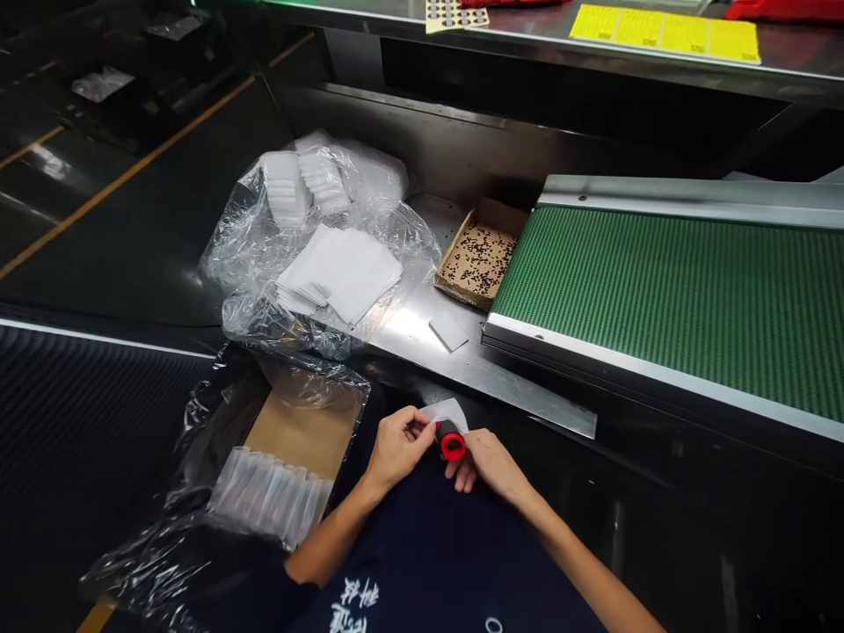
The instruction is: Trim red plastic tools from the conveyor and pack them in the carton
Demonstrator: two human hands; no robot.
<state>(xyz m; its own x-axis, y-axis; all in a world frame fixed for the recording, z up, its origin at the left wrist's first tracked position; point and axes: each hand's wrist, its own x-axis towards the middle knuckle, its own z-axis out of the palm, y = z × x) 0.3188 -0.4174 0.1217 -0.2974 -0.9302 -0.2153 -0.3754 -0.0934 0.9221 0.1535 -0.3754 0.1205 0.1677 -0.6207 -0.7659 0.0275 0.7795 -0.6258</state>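
Close to my body, a short black cylinder with red ends [452, 444] sits between my two hands, its round red end turned toward me. Just behind it is a thin white foam pouch [448, 410]. My left hand [399, 447] is closed, thumb and fingertips pinching the pouch's edge at the cylinder's left side. My right hand [486, 462] is closed around the cylinder's right side, with its lower fingers curled beneath. Whether part of the cylinder lies inside the pouch, I cannot tell.
White foam pouches [360, 268] lie stacked on clear plastic on the metal bench. A plastic-lined carton [303, 422] at left holds a row of wrapped pieces. A cardboard tray [478, 259] with small black bits adjoins the green conveyor belt [673, 299]. Yellow labels [665, 33] lie on the shelf above.
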